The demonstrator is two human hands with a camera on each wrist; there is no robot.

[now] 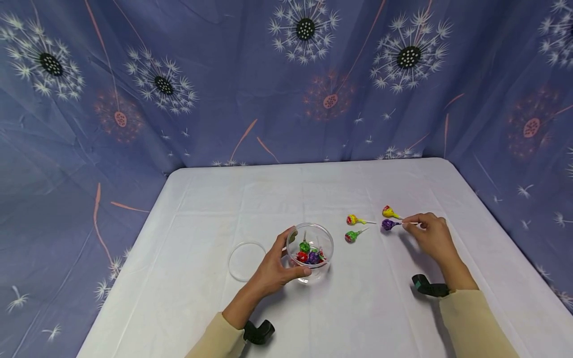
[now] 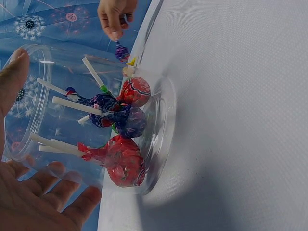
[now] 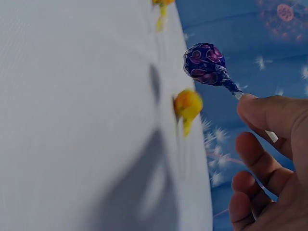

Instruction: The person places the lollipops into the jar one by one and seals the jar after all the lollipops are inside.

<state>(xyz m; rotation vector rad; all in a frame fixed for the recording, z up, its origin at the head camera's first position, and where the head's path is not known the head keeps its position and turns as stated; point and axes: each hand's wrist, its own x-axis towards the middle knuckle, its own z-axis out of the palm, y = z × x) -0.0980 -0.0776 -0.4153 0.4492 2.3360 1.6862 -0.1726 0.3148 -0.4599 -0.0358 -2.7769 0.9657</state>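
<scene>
My left hand (image 1: 274, 271) grips a clear plastic jar (image 2: 72, 139), thumb on one side and fingers around the other. Inside the jar are several wrapped lollipops, among them a red lollipop (image 2: 126, 163), a purple one (image 2: 132, 120) and a green one (image 1: 304, 246). Out to the right, my right hand (image 1: 430, 236) pinches a purple lollipop (image 3: 205, 63) by its white stick between thumb and forefinger. Its wrapped head is raised off the table and points left. Close behind it lies a yellow lollipop (image 1: 388, 212).
Between jar and right hand lie another yellow lollipop (image 1: 352, 220) and a green lollipop (image 1: 351, 236). A clear round lid (image 1: 231, 263) rests left of the jar. White cloth covers the table (image 1: 215, 199); a blue dandelion-print curtain (image 1: 241, 74) hangs behind it.
</scene>
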